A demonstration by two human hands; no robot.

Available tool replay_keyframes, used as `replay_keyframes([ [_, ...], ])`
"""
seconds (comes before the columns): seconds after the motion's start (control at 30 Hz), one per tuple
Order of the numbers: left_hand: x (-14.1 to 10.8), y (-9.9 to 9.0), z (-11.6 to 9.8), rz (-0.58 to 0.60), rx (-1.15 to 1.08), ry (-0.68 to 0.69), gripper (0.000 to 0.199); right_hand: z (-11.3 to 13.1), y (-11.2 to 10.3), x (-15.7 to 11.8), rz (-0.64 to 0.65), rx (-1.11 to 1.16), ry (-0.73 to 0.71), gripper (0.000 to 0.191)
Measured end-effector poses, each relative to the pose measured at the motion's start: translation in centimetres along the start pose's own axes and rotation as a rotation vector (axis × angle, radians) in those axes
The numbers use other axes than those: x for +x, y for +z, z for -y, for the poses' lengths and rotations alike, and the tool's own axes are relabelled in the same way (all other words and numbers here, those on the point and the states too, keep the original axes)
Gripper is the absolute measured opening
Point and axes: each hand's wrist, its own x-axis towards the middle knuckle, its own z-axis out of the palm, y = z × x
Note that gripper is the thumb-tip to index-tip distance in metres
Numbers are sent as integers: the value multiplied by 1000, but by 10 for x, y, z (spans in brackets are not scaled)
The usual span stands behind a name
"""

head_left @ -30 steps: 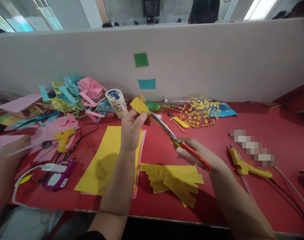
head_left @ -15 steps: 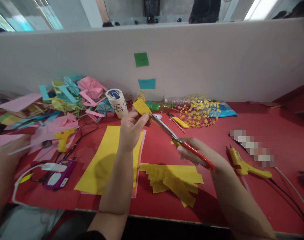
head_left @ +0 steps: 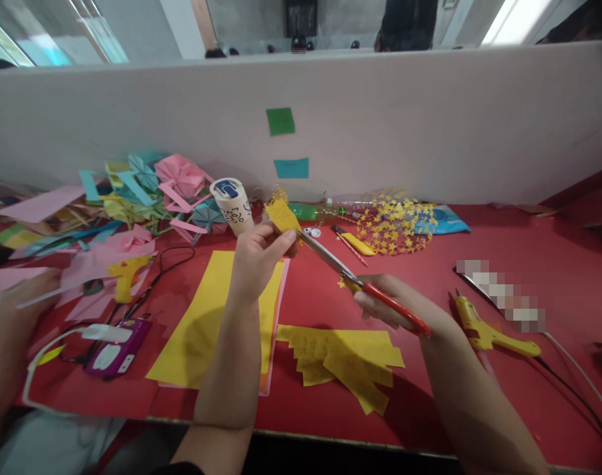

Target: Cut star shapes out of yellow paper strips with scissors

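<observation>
A small piece of yellow paper [head_left: 281, 214] is pinched in my left hand [head_left: 255, 256], raised above the table. My right hand [head_left: 387, 297] grips red-handled scissors [head_left: 325, 254], their blade tips at the paper's lower right edge by my left thumb. How far the blades are parted is hard to make out. Beneath my right hand lies a small yellow paper star [head_left: 341, 284]. Cut yellow strips [head_left: 340, 356] are piled near the table's front edge. Under my left forearm rests a stack of yellow sheets [head_left: 192, 330].
Folded paper flowers [head_left: 182, 178] and a white cup [head_left: 231, 201] stand at the back left. Several stars fill a clear round container [head_left: 397, 224]. Glue guns lie at left [head_left: 125, 277] and right [head_left: 488, 330], with cords. Another person's hand [head_left: 24, 297] works at far left.
My left hand has turned the yellow paper slightly against the scissor tips. The scissors and my right hand have hardly shifted; the view has tilted up a little.
</observation>
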Motion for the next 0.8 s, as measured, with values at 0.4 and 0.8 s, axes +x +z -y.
replay_keyframes([
  [0.4, 2, 3, -1, -2, -17, 16, 17, 6, -2, -1, 7, -6, 0, 53],
  [0.8, 3, 3, 2, -11, -71, 4, 10, 1, -2, 0, 10, 12, 9, 45],
])
